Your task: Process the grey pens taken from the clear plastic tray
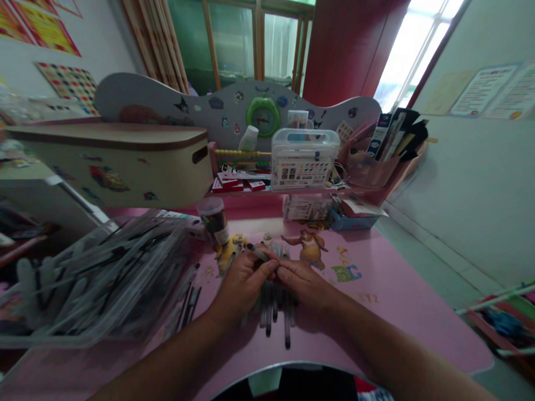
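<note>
Both hands meet above a bundle of loose pens (273, 306) on the pink desk (355, 328). My left hand (242, 273) is closed around a pen (259, 253) with a dark end, which points up and to the left. My right hand (301, 281) touches the left one, thumb and fingers pinched together at the pen's near end; what exactly sits in that pinch is hidden. Beneath the hands, pens lie side by side with their dark ends toward me. More pens (190, 301) rest on the desk to the left, beside a clear plastic bin (96, 334) filled with pens.
A cup (213, 220) stands behind my left hand. At the back, a shelf holds a cream storage box (125, 172), a clear handled case (305, 161), a green clock (263, 117) and a pink holder (371, 167). A blue box (353, 220) sits at the desk's right rear.
</note>
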`<act>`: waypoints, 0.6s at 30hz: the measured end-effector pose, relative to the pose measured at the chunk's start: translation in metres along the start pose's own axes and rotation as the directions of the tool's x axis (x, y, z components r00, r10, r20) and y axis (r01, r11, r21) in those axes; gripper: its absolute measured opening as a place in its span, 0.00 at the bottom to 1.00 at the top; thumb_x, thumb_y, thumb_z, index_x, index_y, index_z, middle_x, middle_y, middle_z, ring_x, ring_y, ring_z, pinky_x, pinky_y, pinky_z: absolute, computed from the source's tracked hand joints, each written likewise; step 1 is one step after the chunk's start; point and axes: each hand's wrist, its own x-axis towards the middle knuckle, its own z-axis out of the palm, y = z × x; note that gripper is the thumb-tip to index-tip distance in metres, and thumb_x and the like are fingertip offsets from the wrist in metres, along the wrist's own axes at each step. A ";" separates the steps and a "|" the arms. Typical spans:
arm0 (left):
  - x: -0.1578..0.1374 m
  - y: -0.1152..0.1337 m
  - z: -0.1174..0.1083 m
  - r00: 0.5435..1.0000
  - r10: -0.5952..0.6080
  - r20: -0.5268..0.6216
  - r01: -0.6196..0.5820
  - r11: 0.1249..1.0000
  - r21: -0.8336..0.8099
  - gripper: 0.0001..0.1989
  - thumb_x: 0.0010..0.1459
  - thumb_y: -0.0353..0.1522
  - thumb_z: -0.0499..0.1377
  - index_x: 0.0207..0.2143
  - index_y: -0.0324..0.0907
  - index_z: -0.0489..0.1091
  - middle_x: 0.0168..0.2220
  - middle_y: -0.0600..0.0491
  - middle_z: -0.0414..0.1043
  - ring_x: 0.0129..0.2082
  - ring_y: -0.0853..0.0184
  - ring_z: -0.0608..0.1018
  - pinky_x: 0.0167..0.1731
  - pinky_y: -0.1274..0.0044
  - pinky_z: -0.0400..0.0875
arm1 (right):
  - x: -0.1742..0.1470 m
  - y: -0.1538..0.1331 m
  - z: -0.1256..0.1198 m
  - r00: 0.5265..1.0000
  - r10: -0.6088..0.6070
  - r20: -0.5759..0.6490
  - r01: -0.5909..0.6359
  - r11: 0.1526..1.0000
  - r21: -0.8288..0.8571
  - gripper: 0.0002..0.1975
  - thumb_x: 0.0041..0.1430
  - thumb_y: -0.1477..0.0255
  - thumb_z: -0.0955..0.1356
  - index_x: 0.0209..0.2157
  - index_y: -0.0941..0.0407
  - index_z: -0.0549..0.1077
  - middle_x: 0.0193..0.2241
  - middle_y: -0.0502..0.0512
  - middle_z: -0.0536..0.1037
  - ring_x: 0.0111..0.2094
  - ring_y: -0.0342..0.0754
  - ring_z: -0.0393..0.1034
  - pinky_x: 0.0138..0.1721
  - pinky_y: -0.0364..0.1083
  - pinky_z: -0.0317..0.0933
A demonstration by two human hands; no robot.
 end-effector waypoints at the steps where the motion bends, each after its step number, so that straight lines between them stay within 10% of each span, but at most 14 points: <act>1: 0.000 0.001 0.000 1.000 0.012 -0.001 -0.012 1.000 0.020 0.04 0.53 0.32 0.64 0.26 0.41 0.76 0.23 0.54 0.71 0.26 0.68 0.73 0.31 0.77 0.68 | -0.001 -0.003 0.000 1.000 -0.011 0.005 0.011 0.998 -0.064 0.17 0.66 0.57 0.65 0.34 0.56 0.74 0.32 0.52 0.71 0.35 0.46 0.64 0.39 0.46 0.60; 9: 0.004 -0.008 0.000 0.990 -0.137 0.034 0.140 0.978 -0.155 0.08 0.53 0.36 0.65 0.28 0.41 0.73 0.21 0.56 0.69 0.23 0.70 0.71 0.27 0.79 0.66 | -0.003 -0.006 0.008 0.999 0.046 -0.004 -0.046 0.993 0.111 0.19 0.64 0.54 0.67 0.33 0.57 0.72 0.29 0.51 0.68 0.28 0.43 0.61 0.29 0.43 0.57; 18: 0.005 -0.003 -0.007 0.999 -0.006 0.045 0.008 0.999 -0.039 0.06 0.54 0.34 0.65 0.28 0.41 0.75 0.23 0.55 0.70 0.25 0.69 0.73 0.30 0.78 0.68 | -0.001 -0.006 0.001 0.997 0.072 0.000 -0.071 0.993 0.093 0.17 0.62 0.56 0.70 0.35 0.57 0.76 0.32 0.52 0.73 0.32 0.44 0.66 0.35 0.44 0.60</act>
